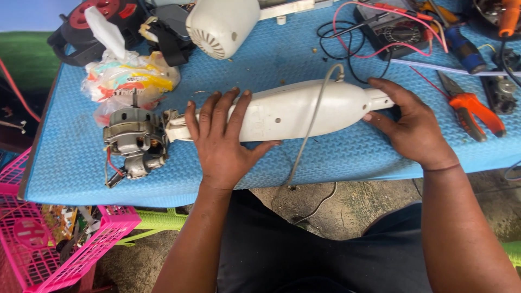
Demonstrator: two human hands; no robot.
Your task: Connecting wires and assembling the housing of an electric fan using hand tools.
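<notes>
- Our left hand (pixel 220 141) lies flat, fingers spread, pressing on the wider end of a long white plastic housing (pixel 296 111); this grip is released, resting on top rather than closed around it.
- Our right hand (pixel 412 127) wraps loosely about the housing's narrow end, thumb above and fingers beneath, grasping it.
- The housing lies lengthwise across the blue mat (pixel 336 157) covering the counter, near its front edge, with a grey cord (pixel 309 135) draped over it and hanging off the edge.
- Just beside the housing's wide end sits a bare electric motor (pixel 133 141).
- Behind the motor lies a crumpled plastic bag (pixel 127 78); a white fan housing (pixel 222 24) stands farther back.
- At right are orange-handled pliers (pixel 472 111) and a black multimeter (pixel 399 32) with red and black leads.
- A pink basket (pixel 38 239) stands below the counter at left.
</notes>
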